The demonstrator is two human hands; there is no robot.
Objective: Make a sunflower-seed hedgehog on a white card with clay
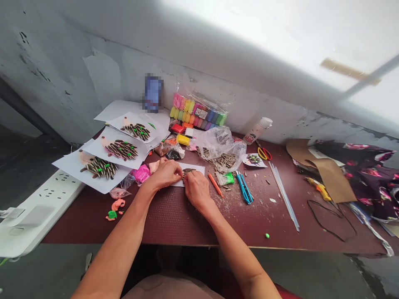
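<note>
A small white card lies on the table under my hands, with dark striped sunflower seeds set on it. My left hand rests at the card's left side, fingers curled and pinched together near the seeds. My right hand bends over the card's lower right part, fingertips pressed together by the seeds. Whatever either hand pinches is hidden by the fingers. An orange pen-like stick lies just right of my right hand. Beyond it is a loose heap of sunflower seeds beside a clear plastic bag.
Seed hedgehog pictures lie at left above a white power strip. Behind are clay packs. To the right are a blue utility knife, scissors, glue sticks and a yellow glue gun.
</note>
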